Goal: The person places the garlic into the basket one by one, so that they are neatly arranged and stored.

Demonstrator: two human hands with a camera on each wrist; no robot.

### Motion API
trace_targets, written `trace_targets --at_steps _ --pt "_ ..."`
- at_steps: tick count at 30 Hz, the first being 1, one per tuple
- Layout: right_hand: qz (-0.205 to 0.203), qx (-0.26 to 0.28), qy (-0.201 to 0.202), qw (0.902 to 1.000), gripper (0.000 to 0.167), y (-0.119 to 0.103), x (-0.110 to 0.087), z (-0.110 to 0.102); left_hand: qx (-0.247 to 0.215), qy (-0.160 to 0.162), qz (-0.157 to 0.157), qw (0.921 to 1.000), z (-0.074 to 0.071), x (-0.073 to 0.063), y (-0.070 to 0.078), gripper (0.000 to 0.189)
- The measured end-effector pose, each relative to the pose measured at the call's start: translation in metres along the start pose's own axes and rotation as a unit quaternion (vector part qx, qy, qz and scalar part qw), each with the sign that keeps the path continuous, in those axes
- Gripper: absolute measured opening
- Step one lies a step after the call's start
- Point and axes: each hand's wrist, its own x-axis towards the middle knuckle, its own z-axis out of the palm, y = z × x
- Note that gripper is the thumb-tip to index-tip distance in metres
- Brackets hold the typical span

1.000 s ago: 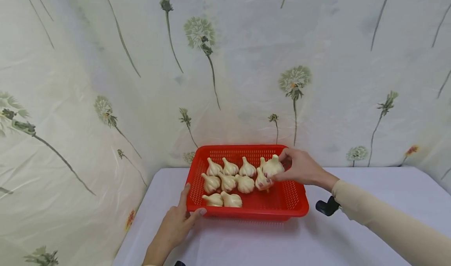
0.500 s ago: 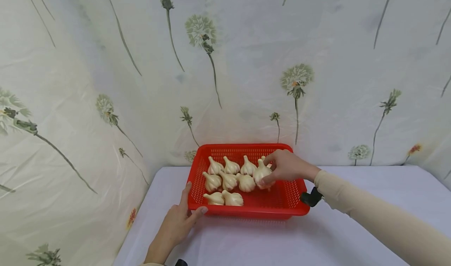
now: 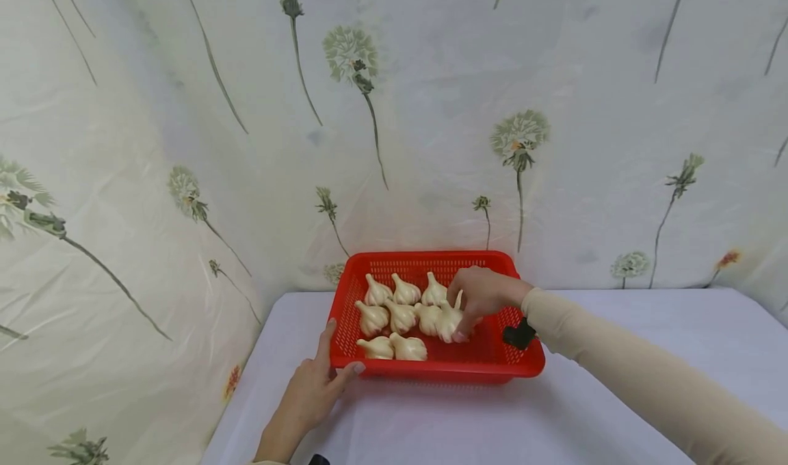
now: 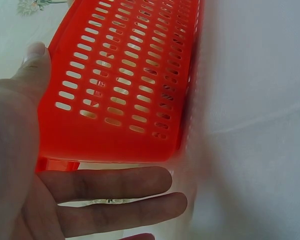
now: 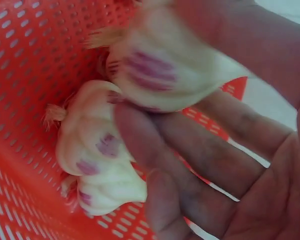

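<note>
A red perforated plastic basket (image 3: pixel 431 369) holds several garlic bulbs (image 3: pixel 372 320), arranged in rows toward its left side. My right hand (image 3: pixel 486 294) reaches inside and grips one garlic bulb (image 5: pixel 160 75) between thumb and fingers. In the head view that bulb sits low at the right end of the middle row, overlapping its neighbour. Two other bulbs (image 5: pixel 92 130) lie just beyond my fingertips in the right wrist view. My left hand (image 3: pixel 310 386) rests at the basket's front left corner, thumb on the front rim. Its fingers (image 4: pixel 110 182) stretch out straight along the side.
The basket stands on a table with a white cloth (image 3: pixel 406 431). Behind and to the left hangs a pale curtain (image 3: pixel 431 123) printed with dandelions. A black device (image 3: pixel 519 334) is at my right wrist. Bare red basket floor (image 3: pixel 486 345) shows to the right of the bulbs.
My right hand has moved left and down with its garlic bulb, bringing it from above the right end of the rows down among the others. The left hand keeps its place.
</note>
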Motion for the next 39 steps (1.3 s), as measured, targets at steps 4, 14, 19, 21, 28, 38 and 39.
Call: trace_targets --at_steps 4,14,19,21,28,38,39 --pt "0.008 -0.031 -0.017 0.9993 0.046 -0.002 0.007 0.006 0.004 0.003 0.003 1.0000 0.000 0.000 -0.001 0.100" --pt "0.036 -0.016 -0.053 0.9978 0.046 -0.005 0.016 0.017 0.010 0.011 0.009 0.9998 0.000 0.000 -0.003 0.102" --pt "0.033 -0.001 -0.064 0.9974 0.029 0.000 0.017 0.024 0.009 0.012 0.015 0.9998 0.000 0.000 -0.003 0.101" --pt "0.027 0.005 -0.068 0.9973 0.024 0.003 0.018 0.027 0.008 0.011 0.013 0.9998 0.000 0.000 -0.004 0.101" --pt "0.033 0.025 -0.061 0.9973 0.024 0.010 0.017 0.034 0.007 0.003 0.007 0.9999 0.000 0.001 -0.002 0.102" --pt "0.022 -0.029 -0.039 0.9986 0.021 0.005 0.013 0.037 0.003 -0.003 -0.007 1.0000 -0.001 0.000 0.002 0.102" --pt "0.020 -0.038 -0.037 0.9984 0.020 0.004 0.012 0.038 0.003 -0.003 -0.008 1.0000 -0.001 -0.001 0.001 0.102"
